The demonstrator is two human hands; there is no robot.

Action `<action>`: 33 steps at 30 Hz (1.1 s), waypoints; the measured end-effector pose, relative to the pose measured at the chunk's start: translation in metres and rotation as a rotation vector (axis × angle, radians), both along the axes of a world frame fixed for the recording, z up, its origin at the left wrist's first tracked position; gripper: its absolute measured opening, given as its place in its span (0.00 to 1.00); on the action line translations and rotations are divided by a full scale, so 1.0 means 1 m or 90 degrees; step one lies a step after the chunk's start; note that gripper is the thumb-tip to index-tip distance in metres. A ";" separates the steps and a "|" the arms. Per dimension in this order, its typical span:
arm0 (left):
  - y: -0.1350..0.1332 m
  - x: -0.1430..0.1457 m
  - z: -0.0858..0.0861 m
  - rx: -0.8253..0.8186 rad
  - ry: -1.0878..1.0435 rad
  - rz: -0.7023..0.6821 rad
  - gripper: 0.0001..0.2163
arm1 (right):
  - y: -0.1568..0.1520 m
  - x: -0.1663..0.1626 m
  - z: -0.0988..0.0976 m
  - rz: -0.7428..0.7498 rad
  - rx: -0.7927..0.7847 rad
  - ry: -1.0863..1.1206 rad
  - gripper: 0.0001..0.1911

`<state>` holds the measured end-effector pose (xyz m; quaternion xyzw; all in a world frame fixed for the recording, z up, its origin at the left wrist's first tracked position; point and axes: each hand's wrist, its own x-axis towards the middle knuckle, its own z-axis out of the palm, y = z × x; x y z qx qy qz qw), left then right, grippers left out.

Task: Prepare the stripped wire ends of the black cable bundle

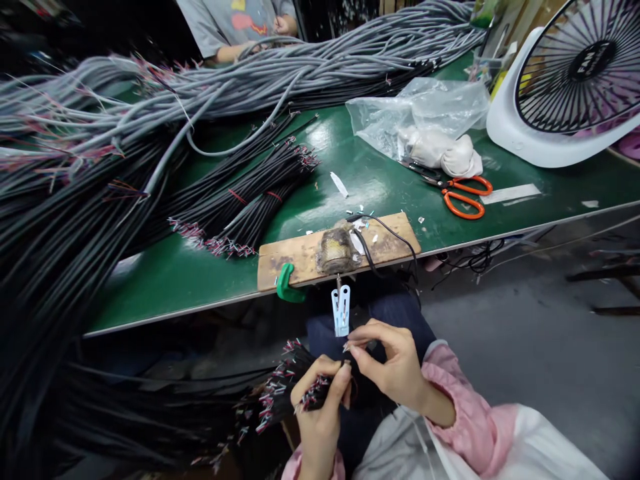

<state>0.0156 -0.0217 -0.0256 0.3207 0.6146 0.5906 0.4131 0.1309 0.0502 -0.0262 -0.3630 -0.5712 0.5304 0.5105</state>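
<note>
Cable (346, 364), black and thin, was held over the lap, just off the table edge. Left hand (320, 397): thumb and forefinger pinched on it near its end. Right hand (389, 353): thumb and forefinger drawn narrow, closed on pale wire tips (345, 347) just beyond. Loose bundle of black cables (280, 387), ends red and white, lay beside the left hand. Blue clip (341, 312) hung just above the fingertips, at the front of the wooden board (295, 257); green clamp (287, 285) sat on that board. Farther back on the green table (200, 293) lay tied black bundles (250, 212), orange-handled scissors (449, 186) and a plastic bag (380, 120). Behind heaped grey cables (250, 87) was another person (220, 23).
</note>
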 end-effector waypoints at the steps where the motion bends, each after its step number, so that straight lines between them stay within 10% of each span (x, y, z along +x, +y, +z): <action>1: 0.000 0.000 0.000 0.004 0.009 0.003 0.12 | -0.001 0.000 -0.001 0.002 -0.009 -0.001 0.09; 8: 0.001 -0.001 -0.002 0.016 0.070 -0.015 0.13 | 0.004 0.001 -0.009 0.114 -0.133 0.086 0.08; 16: 0.006 -0.016 -0.007 -0.016 0.011 -0.087 0.11 | 0.017 0.005 -0.004 0.112 0.010 0.036 0.13; 22: 0.013 -0.027 0.003 0.041 0.051 -0.121 0.09 | 0.025 -0.003 -0.014 0.378 -0.369 0.270 0.23; 27: 0.023 -0.028 0.018 0.109 0.156 -0.060 0.04 | 0.050 -0.011 -0.005 0.232 -0.336 0.228 0.26; 33: 0.033 -0.026 0.028 0.140 0.157 -0.028 0.05 | 0.063 -0.026 0.006 0.270 -0.303 0.230 0.31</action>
